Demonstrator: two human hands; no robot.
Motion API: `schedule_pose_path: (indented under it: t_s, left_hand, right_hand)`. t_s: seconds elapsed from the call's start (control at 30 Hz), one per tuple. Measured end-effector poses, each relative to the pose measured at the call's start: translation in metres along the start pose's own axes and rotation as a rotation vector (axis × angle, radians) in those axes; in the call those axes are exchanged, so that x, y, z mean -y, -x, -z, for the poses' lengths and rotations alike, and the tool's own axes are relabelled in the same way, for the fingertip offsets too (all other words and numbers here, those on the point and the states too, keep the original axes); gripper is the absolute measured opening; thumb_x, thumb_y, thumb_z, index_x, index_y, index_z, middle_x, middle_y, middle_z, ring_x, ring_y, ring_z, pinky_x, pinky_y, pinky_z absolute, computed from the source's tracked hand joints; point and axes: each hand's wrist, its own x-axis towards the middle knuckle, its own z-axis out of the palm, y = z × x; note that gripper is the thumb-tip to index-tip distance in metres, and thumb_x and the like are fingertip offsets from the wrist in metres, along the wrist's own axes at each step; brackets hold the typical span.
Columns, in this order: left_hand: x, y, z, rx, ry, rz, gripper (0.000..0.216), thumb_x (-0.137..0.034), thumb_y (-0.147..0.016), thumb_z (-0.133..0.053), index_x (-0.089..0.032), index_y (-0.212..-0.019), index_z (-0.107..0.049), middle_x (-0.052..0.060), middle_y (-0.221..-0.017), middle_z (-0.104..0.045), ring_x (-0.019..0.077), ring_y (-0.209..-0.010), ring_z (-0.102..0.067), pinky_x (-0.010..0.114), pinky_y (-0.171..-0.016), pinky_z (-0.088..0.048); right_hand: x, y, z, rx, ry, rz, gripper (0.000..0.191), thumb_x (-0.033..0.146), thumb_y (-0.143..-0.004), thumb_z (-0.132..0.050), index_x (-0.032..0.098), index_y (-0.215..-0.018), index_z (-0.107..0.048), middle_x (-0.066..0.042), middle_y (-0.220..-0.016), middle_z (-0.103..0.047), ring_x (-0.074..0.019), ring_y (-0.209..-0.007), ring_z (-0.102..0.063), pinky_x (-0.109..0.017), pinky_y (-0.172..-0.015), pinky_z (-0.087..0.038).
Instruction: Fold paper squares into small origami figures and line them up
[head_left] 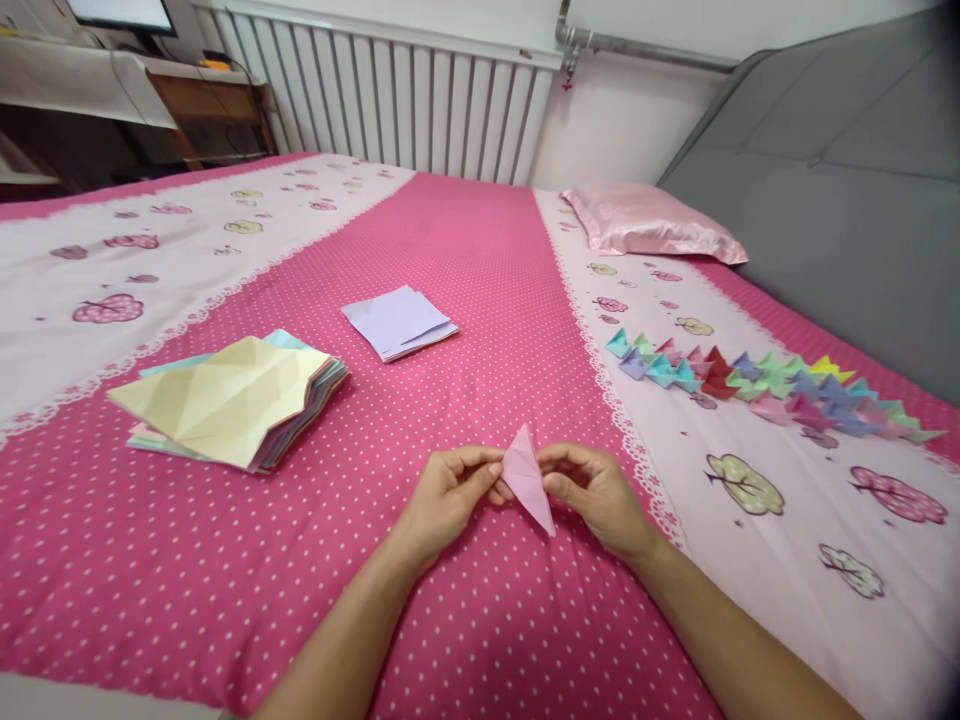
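Observation:
A folded piece of pink paper (527, 478), roughly triangular with a crease across it, is held up between my two hands over the bed. My left hand (452, 492) pinches its left edge with thumb and fingers. On the opposite edge, my right hand (596, 492) grips it the same way, its fingertips partly behind the paper. To the right lie rows of small folded paper boats (772, 385) in several colours. A stack of lilac paper squares (401, 320) rests beyond my hands, and a thicker pile of creased paper sheets (232, 395), pale yellow on top, lies to the left.
The bed carries a pink dotted cover (480, 240) with pale patterned bands. A pink pillow (652, 222) lies by the grey headboard (832, 150). Behind the bed stands a white radiator (405, 95); a desk (202, 105) with a monitor (124, 15) is at the far left.

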Motion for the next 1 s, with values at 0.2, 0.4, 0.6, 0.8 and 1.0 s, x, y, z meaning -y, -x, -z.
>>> schedule_pose_path:
  t_s: [0.2, 0.4, 0.6, 0.8, 1.0]
  left_hand:
    - [-0.0001, -0.0003, 0.0001, -0.004, 0.011, -0.006, 0.019, -0.022, -0.078, -0.056, -0.01, -0.087, -0.067, 0.003, -0.061, -0.062, 0.0084, -0.058, -0.055, 0.02, -0.061, -0.044]
    - [0.0013, -0.0001, 0.0008, -0.012, 0.004, -0.01, 0.018, -0.021, -0.078, -0.056, -0.01, -0.087, -0.068, 0.002, -0.061, -0.061, 0.0087, -0.057, -0.054, 0.021, -0.061, -0.044]
    - [0.0006, -0.0008, -0.0005, -0.001, -0.078, -0.023, 0.021, -0.022, -0.078, -0.054, -0.012, -0.09, -0.068, 0.002, -0.062, -0.061, 0.009, -0.058, -0.053, 0.022, -0.06, -0.043]
    - [0.0037, -0.0007, -0.0004, 0.05, -0.135, -0.029, 0.021, -0.021, -0.079, -0.052, -0.013, -0.088, -0.069, 0.002, -0.063, -0.059, 0.0085, -0.057, -0.051, 0.021, -0.059, -0.041]
    - [0.004, -0.0013, 0.0006, 0.061, -0.153, -0.029, 0.021, -0.02, -0.079, -0.051, -0.013, -0.089, -0.068, 0.002, -0.063, -0.059, 0.0084, -0.058, -0.051, 0.021, -0.06, -0.041]
  right_hand:
    - [0.0024, -0.0004, -0.0015, 0.044, -0.054, -0.011, 0.015, 0.029, -0.075, -0.064, 0.021, -0.087, -0.066, -0.002, -0.08, -0.069, -0.0139, -0.074, -0.063, -0.024, -0.069, -0.049]
    - [0.0026, -0.0001, -0.0016, 0.051, -0.051, -0.023, 0.015, 0.03, -0.077, -0.062, 0.021, -0.088, -0.066, -0.003, -0.083, -0.068, -0.0151, -0.077, -0.063, -0.026, -0.071, -0.049]
    - [-0.0012, 0.001, -0.0008, 0.05, -0.112, -0.025, 0.018, 0.03, -0.077, -0.062, 0.021, -0.092, -0.064, -0.004, -0.084, -0.068, -0.0163, -0.077, -0.063, -0.028, -0.071, -0.049]
    - [-0.0033, 0.0022, 0.0001, -0.007, -0.112, -0.033, 0.016, 0.028, -0.075, -0.064, 0.019, -0.088, -0.065, -0.004, -0.083, -0.067, -0.0157, -0.075, -0.062, -0.026, -0.067, -0.049]
    - [-0.0016, 0.0013, -0.0012, -0.018, -0.11, -0.027, 0.016, 0.029, -0.076, -0.064, 0.019, -0.088, -0.065, -0.003, -0.081, -0.066, -0.0146, -0.072, -0.061, -0.026, -0.065, -0.049]
